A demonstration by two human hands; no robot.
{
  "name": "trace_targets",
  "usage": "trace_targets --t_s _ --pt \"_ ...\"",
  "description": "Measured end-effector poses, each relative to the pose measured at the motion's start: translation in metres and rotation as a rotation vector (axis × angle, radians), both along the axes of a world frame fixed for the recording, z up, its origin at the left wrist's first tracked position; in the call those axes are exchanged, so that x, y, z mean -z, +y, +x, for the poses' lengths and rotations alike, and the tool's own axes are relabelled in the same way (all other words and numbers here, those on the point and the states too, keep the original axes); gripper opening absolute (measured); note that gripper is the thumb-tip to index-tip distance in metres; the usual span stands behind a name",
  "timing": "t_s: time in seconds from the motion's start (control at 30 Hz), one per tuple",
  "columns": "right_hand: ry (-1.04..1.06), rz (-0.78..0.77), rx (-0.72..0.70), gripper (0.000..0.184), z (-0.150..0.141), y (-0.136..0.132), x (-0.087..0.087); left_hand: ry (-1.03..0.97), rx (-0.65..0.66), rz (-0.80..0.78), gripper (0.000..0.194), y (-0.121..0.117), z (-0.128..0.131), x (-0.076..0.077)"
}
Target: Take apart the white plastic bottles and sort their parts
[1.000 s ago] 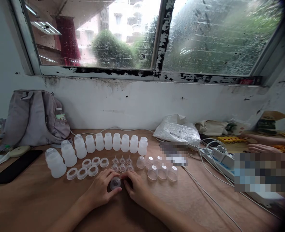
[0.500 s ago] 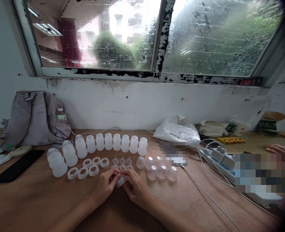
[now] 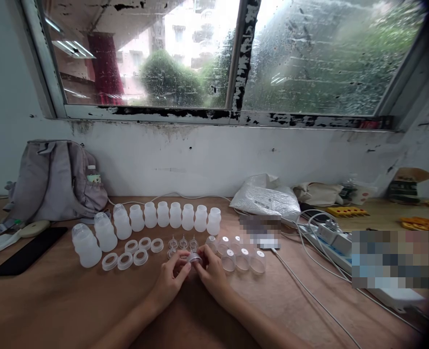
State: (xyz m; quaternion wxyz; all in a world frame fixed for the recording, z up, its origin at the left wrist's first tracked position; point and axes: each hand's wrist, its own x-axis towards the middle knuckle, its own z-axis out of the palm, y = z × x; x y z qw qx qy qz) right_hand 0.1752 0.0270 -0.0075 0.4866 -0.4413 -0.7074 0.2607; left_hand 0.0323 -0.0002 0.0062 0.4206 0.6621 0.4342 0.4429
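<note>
Both my hands hold a translucent bottle collar ring (image 3: 194,259) just above the table; whether a nipple sits inside it I cannot tell. My left hand (image 3: 174,271) pinches its left side, and my right hand (image 3: 210,270) grips the right. Right behind my fingers stand several clear nipples (image 3: 183,242), partly hidden. Several loose collar rings (image 3: 125,261) lie to the left. Clear dome caps (image 3: 242,260) are grouped to the right. Frosted baby bottles (image 3: 162,214) form a curved row at the back, the leftmost few with clear caps on.
A black phone-like slab (image 3: 29,252) and a grey backpack (image 3: 54,184) are at the left. A silvery plastic bag (image 3: 265,198) lies by the wall. On the right, white cables (image 3: 309,276) run from a power strip (image 3: 399,295). Yellow items (image 3: 347,212) lie farther back.
My hands have shifted slightly right and turned the held piece, so its ring now faces up. The other person's hand at the right edge has gone from view.
</note>
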Motion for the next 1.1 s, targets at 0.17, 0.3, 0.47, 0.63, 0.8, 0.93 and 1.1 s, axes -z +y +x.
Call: trace_targets --t_s 0.17,0.3,0.47,0.63,0.8,0.93,1.1 --pt "0.048 -0.051 -0.039 0.008 -0.001 0.0 -0.005 -0.02 0.049 -0.023 0.023 -0.001 -0.001 -0.001" --pt "0.072 -0.079 -0.035 0.011 -0.001 0.002 -0.002 -0.03 0.062 -0.052 0.024 -0.001 -0.002 0.002" --pt "0.118 -0.128 -0.043 0.014 -0.002 0.003 0.002 -0.037 0.088 -0.075 0.025 0.001 -0.002 0.011" --pt "0.13 -0.132 -0.044 0.015 -0.003 0.003 0.003 -0.036 0.09 -0.076 0.025 0.002 0.0 0.018" --pt "0.135 -0.127 -0.05 0.016 -0.003 0.005 0.006 -0.024 0.086 -0.075 0.025 0.003 0.001 0.02" --pt "0.142 -0.132 -0.054 0.017 -0.004 0.006 0.007 -0.004 0.08 -0.071 0.025 0.002 0.001 0.018" --pt "0.149 -0.144 -0.061 0.017 -0.004 0.005 0.005 0.016 0.073 -0.059 0.024 -0.001 -0.001 0.015"
